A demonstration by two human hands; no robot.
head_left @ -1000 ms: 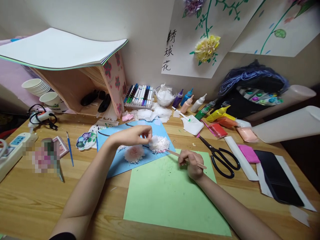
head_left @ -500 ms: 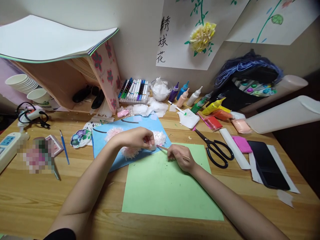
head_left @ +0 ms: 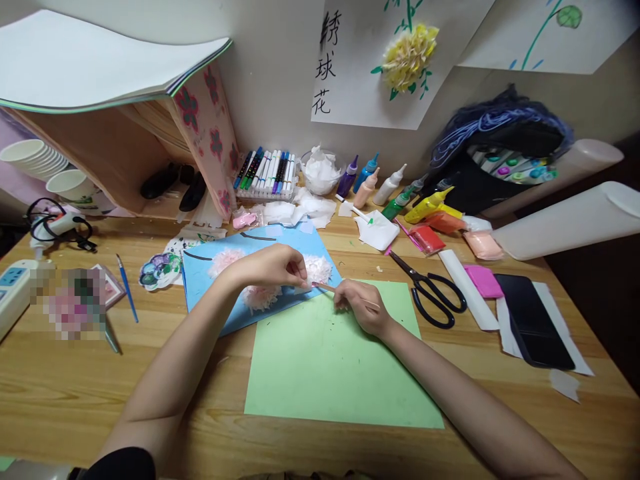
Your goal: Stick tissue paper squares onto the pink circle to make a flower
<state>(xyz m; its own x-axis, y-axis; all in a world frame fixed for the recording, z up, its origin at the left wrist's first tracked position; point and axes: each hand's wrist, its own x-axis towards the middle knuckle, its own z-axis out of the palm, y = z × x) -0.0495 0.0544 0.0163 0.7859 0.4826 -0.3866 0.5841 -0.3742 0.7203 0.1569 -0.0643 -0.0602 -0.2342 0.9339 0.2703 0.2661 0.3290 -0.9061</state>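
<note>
My right hand [head_left: 363,307] is closed around a thin paintbrush [head_left: 325,288] with a pale wooden handle, its tip pointing left and close to my left fingers. My left hand [head_left: 280,267] is pinched over the blue sheet [head_left: 233,325], with a small whitish scrap of paper [head_left: 301,289] at its fingertips. Fluffy pale pink and white paper blossoms lie on that sheet: one blossom [head_left: 317,269] right beside the left fingertips, another blossom [head_left: 261,297] below the wrist. Under my right hand lies a light green sheet [head_left: 345,373], touching the blue one.
Black-handled scissors [head_left: 437,293] and a phone [head_left: 535,320] lie at right. Paint bottles [head_left: 365,187], a marker box [head_left: 267,175] and a bowl of white tissue [head_left: 321,172] stand along the back. A stained paint palette [head_left: 160,270] and a blue brush [head_left: 127,290] lie left.
The view has shifted slightly. My left fingertips have lifted a little relative to the white scrap, and the brush tip stays close beside them. Both hands keep nearly the same place.
</note>
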